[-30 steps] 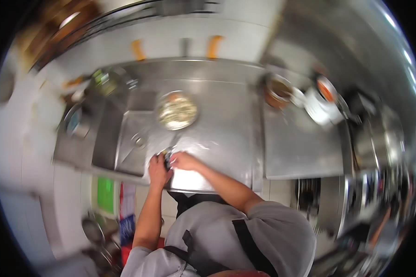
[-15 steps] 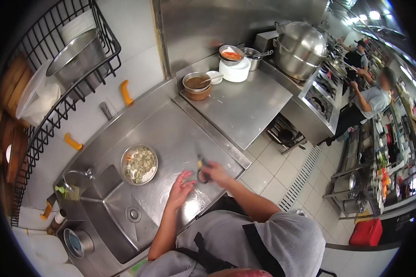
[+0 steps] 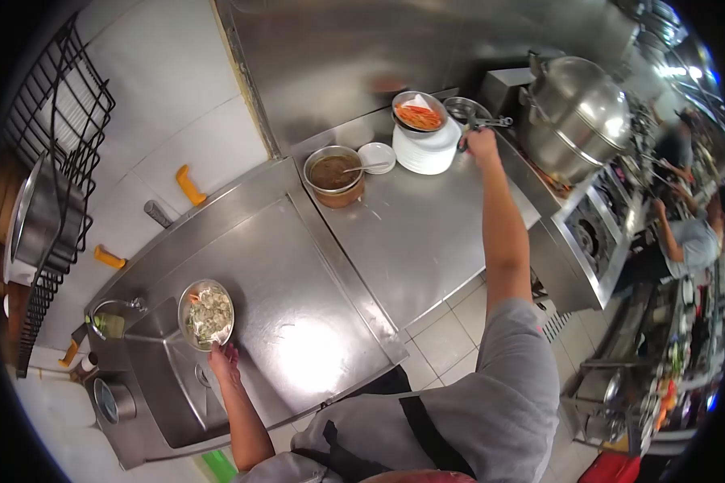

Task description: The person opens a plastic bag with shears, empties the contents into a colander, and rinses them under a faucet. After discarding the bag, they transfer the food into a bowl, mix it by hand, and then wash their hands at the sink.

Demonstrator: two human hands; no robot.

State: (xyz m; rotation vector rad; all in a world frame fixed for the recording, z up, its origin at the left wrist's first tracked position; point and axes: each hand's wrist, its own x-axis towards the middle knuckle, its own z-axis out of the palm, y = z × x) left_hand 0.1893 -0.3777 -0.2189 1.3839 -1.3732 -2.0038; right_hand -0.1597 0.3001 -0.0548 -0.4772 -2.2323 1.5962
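My left hand (image 3: 225, 362) is closed on the near rim of a round metal bowl (image 3: 232, 323). Pale, greyish chopped food (image 3: 209, 315) with a few orange bits fills it, and the bowl sits by the sink's right edge. My right arm is stretched far out to the back counter. There my right hand (image 3: 482, 145) is closed around dark-handled scissors (image 3: 463, 145), blurred and partly covered by the fingers. It is beside a stack of white plates (image 3: 424, 153) and in front of a metal pot (image 3: 463, 106).
On the plates stands a bowl of orange strips (image 3: 419, 114). Left of them are a pot of brown sauce (image 3: 333, 174) with a spoon and small white dishes (image 3: 377, 158). A large steamer (image 3: 576, 113) stands right. The sink (image 3: 177, 402) is at left; co-workers (image 3: 693, 241) stand at the stoves.
My right hand has gone from the near worktop to the back counter with the scissors. My left hand has moved left onto the bowl's rim, and the bowl is slightly nearer me.
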